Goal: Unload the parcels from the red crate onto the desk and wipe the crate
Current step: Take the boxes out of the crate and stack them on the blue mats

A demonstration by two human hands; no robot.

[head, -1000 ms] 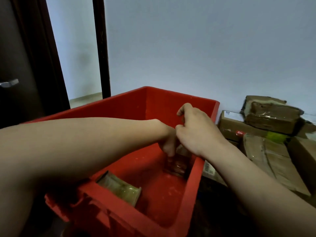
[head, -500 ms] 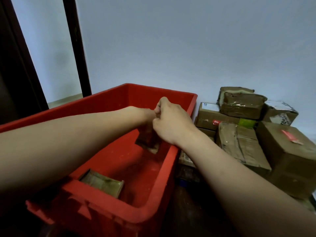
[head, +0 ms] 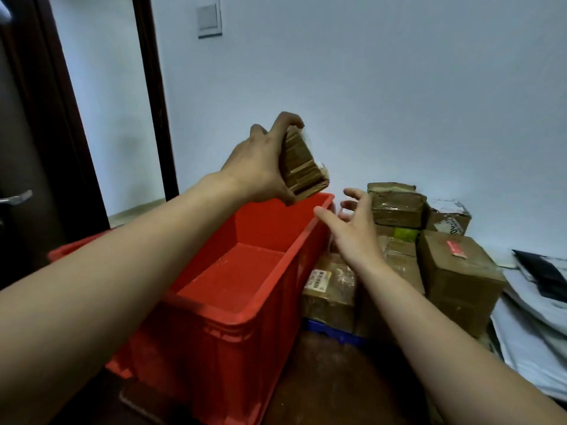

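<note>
The taped brown parcel (head: pixel 303 164) is above the far rim of the red crate (head: pixel 214 311), clasped in the grip of the left hand (head: pixel 260 168). The right hand (head: pixel 352 231) is spread and empty near the stacked parcels (head: pixel 457 271) on the worktop (head: pixel 331 388). This looks like the unloading step. The next move calls for carrying the parcel right and setting it onto that pile.
</note>
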